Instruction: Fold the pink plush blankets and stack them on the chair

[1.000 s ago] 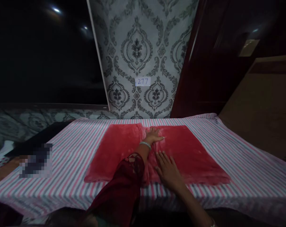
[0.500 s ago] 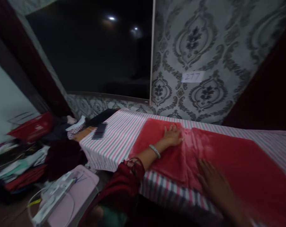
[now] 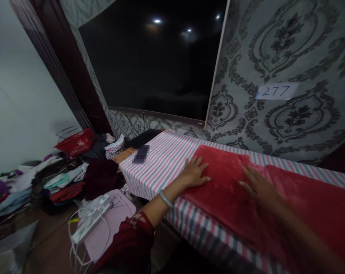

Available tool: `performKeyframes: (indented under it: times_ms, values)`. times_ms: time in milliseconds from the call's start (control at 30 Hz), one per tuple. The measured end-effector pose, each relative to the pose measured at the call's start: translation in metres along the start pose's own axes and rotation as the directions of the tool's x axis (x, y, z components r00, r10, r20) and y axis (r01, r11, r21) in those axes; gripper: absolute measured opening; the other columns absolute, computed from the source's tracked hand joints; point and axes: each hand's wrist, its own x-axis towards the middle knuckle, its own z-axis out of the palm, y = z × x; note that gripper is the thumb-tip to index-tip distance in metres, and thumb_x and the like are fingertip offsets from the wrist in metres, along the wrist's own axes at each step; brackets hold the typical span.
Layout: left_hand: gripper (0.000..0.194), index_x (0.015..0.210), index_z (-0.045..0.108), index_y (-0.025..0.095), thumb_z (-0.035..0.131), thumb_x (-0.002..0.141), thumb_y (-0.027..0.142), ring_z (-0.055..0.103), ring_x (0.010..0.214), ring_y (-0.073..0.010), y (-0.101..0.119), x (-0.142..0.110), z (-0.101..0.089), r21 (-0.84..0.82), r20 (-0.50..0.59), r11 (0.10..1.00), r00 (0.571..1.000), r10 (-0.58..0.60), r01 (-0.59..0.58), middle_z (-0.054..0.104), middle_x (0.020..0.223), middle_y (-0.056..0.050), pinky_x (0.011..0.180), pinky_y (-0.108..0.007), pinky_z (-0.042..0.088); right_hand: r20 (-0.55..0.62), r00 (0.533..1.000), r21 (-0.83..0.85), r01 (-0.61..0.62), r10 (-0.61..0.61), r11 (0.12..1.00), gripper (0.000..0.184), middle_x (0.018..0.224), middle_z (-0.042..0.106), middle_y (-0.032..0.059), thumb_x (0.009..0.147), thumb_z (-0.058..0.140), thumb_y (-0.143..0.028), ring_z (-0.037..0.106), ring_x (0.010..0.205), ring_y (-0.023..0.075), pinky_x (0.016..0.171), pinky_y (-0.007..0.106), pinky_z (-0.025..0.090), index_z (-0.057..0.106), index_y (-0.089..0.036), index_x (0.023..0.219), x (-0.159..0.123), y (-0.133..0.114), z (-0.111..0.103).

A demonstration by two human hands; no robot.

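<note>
While our left hand lies splayed on the cloth, our right hand rests on it too, neither one gripping anything. It's on the table, right up by the front edge.

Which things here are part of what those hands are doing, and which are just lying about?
In use:
left hand
right hand
red cloth under both
striped sheet beneath it

Lying about:
heaped clothes
red basket
power strip
</note>
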Motion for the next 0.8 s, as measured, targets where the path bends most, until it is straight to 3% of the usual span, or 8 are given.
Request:
performKeyframes:
  times_ms: [200, 333, 500, 600, 700, 800]
  values:
    - [0.078, 0.155, 0.036, 0.02, 0.053, 0.09, 0.06, 0.008, 0.154, -0.0367, -0.01, -0.023, 0.021, -0.017, -0.065, 1.0, 0.998, -0.014, 0.013, 0.018, 0.167, -0.017, 0.122, -0.063, 0.008, 0.162, 0.973, -0.13, -0.143, 0.163, 0.981, 0.063, 0.159, 0.035, 0.0153, 0.099, 0.029, -0.047, 0.03, 0.148, 0.0343, 0.112, 0.06, 0.038, 0.041, -0.016, 0.151, 0.079, -0.017, 0.018]
    - [0.079, 0.153, 0.04, 0.022, 0.057, 0.087, 0.063, 0.007, 0.154, -0.0396, -0.013, -0.027, 0.04, -0.018, -0.069, 1.0, 0.998, 0.006, -0.007, 0.022, 0.166, -0.016, 0.12, -0.067, 0.009, 0.178, 0.956, -0.184, -0.199, 0.232, 0.962, 0.061, 0.161, 0.032, 0.0127, 0.101, 0.023, -0.046, 0.023, 0.15, 0.0337, 0.113, 0.064, 0.032, 0.038, -0.019, 0.154, 0.11, -0.012, 0.023]
    - [0.082, 0.155, 0.036, 0.025, 0.059, 0.086, 0.062, 0.004, 0.154, -0.0403, -0.017, -0.031, 0.056, -0.048, -0.086, 0.999, 0.996, -0.014, 0.01, 0.018, 0.167, -0.013, 0.116, -0.072, 0.018, 0.294, 0.897, -0.199, -0.28, 0.33, 0.939, 0.062, 0.156, 0.04, 0.0144, 0.1, 0.024, -0.047, 0.031, 0.146, 0.0352, 0.108, 0.069, 0.035, 0.04, -0.019, 0.153, 0.104, 0.013, 0.05]
    - [0.084, 0.156, 0.034, 0.026, 0.059, 0.085, 0.062, 0.003, 0.154, -0.0398, -0.019, -0.034, 0.056, -0.066, -0.06, 0.998, 0.998, -0.023, 0.019, 0.017, 0.167, -0.012, 0.113, -0.072, 0.024, 0.262, 0.897, -0.192, -0.312, 0.355, 0.93, 0.063, 0.155, 0.042, 0.0157, 0.1, 0.024, -0.047, 0.033, 0.145, 0.0347, 0.107, 0.066, 0.038, 0.039, -0.018, 0.153, 0.093, 0.023, 0.064]
    - [0.082, 0.156, 0.035, 0.027, 0.059, 0.086, 0.063, 0.004, 0.154, -0.0392, -0.02, -0.034, 0.055, -0.066, -0.064, 0.998, 0.998, -0.024, 0.019, 0.018, 0.167, -0.011, 0.114, -0.071, 0.026, 0.246, 0.9, -0.203, -0.315, 0.36, 0.927, 0.062, 0.155, 0.042, 0.0158, 0.101, 0.024, -0.047, 0.034, 0.144, 0.0335, 0.108, 0.063, 0.038, 0.039, -0.018, 0.153, 0.091, 0.02, 0.064]
    - [0.08, 0.155, 0.036, 0.027, 0.061, 0.087, 0.059, 0.005, 0.154, -0.0393, -0.024, -0.032, 0.058, -0.057, -0.072, 0.998, 0.997, -0.023, 0.019, 0.018, 0.167, -0.011, 0.114, -0.069, 0.026, 0.293, 0.881, -0.206, -0.321, 0.371, 0.924, 0.06, 0.154, 0.043, 0.0166, 0.102, 0.026, -0.044, 0.034, 0.144, 0.0319, 0.11, 0.06, 0.036, 0.036, -0.015, 0.155, 0.098, 0.009, 0.051]
